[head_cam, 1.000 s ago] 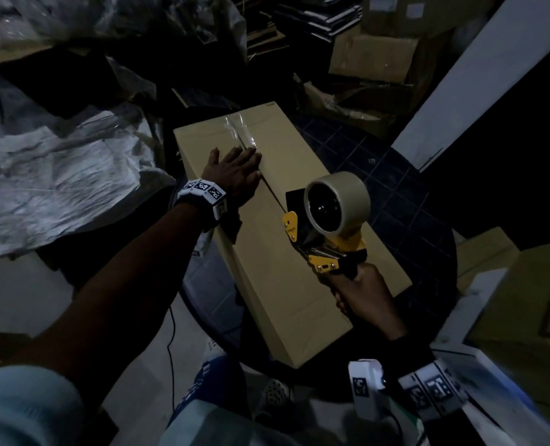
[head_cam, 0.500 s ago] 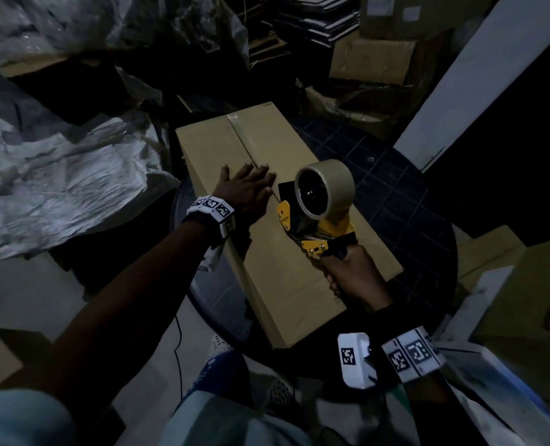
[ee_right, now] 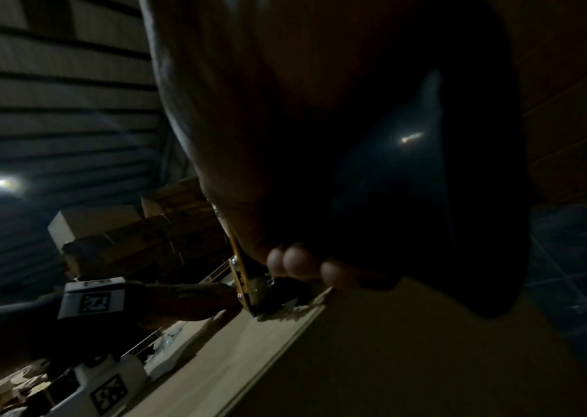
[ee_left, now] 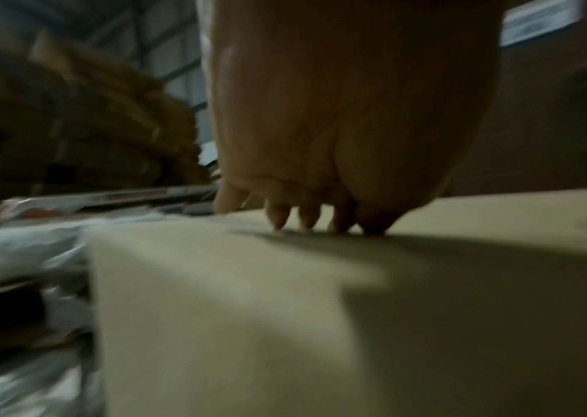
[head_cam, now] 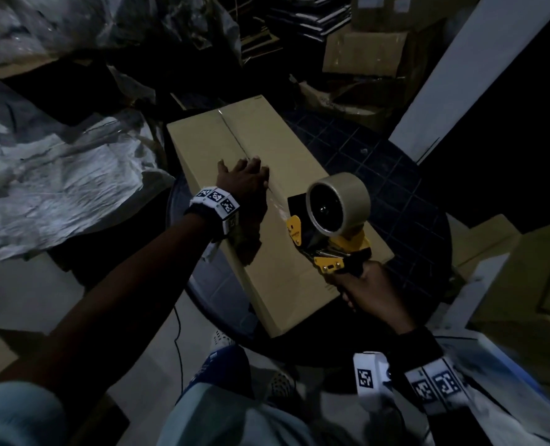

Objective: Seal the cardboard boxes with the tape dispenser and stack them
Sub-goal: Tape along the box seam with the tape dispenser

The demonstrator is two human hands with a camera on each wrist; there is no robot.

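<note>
A long tan cardboard box [head_cam: 260, 149] lies on a dark round tiled table [head_cam: 405, 201], its flaps closed along a centre seam. My left hand [head_cam: 244, 178] lies flat on the box top beside the seam, fingers straight; the left wrist view shows the fingertips [ee_left: 277, 217] touching the cardboard [ee_left: 249, 310]. My right hand [head_cam: 367, 291] grips the handle of a yellow and black tape dispenser [head_cam: 328, 239] with a tan tape roll [head_cam: 338, 204]. A strip of clear tape runs from the dispenser's front along the seam toward my left hand. In the right wrist view my fingers [ee_right: 298, 262] curl round the dark handle.
Crumpled silver sheeting [head_cam: 51, 169] lies to the left of the table. More cardboard boxes [head_cam: 367, 56] stand at the back, others at the right [head_cam: 524, 284]. A white panel [head_cam: 479, 69] leans at the back right. A thin cable [head_cam: 178, 333] runs over the pale floor.
The dispenser has been drawn back along the seam toward me, leaving tape on the box. My left hand has slid nearer along the box top, still lying flat.
</note>
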